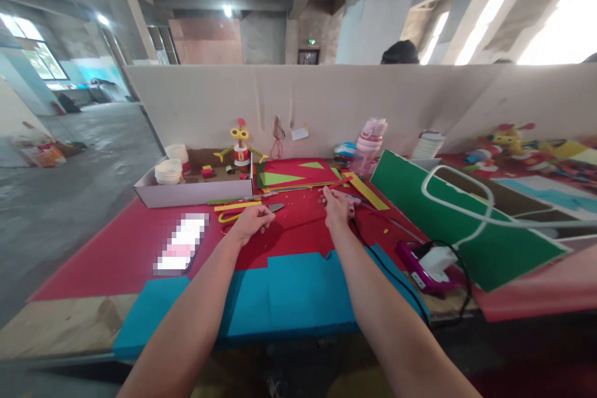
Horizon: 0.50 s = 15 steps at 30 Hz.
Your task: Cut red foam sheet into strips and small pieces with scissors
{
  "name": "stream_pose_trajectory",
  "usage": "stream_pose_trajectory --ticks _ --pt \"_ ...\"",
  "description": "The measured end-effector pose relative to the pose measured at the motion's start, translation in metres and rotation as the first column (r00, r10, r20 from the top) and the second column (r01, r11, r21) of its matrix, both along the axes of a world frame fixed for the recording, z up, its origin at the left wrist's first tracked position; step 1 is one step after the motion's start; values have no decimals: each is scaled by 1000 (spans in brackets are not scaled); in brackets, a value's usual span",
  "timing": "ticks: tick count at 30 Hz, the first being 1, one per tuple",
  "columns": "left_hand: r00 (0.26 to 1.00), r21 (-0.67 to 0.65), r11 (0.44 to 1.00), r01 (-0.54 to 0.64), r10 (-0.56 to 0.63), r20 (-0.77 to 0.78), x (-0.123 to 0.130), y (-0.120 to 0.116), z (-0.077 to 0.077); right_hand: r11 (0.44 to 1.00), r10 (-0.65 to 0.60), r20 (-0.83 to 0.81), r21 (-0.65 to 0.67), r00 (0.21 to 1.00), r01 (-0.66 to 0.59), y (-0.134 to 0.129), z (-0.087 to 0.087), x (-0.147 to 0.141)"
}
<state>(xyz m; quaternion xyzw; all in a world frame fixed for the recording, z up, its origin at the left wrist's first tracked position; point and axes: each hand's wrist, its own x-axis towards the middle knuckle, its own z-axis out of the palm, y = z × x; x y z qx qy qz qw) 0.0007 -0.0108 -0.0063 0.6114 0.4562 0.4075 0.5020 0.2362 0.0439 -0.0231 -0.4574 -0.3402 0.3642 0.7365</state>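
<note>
My left hand (254,222) is closed in a pinch, knuckles up, over the red table covering. Whatever its fingertips hold is too small to make out. Behind it lie yellow-handled scissors (225,218), partly covered by the hand, with the blade (277,207) pointing right. My right hand (334,206) is raised, with its fingers curled together. A thin red strip (342,183) shows at its fingertips, but I cannot tell whether it is gripped. Close beside that hand is a pink glue gun (352,203), partly hidden, with a black cord.
Blue sheets (303,289) cover the front edge. A phone (181,244) lies left, near a white tray (196,194) with cups and a yellow figure (240,148). Coloured sheets (298,174), a pink bottle (370,143), a green board (457,224) and a purple power strip (426,270) stand around.
</note>
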Motion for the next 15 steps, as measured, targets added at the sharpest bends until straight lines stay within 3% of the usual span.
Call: stream_pose_trajectory --ticks 8,15 --pt "973 34 977 -209 204 111 -5 10 -7 998 22 -114 -60 993 -29 -1 -2 -3" --pt "954 96 963 -252 230 191 -3 11 -4 998 36 -153 -46 988 -44 -2 1 -3"
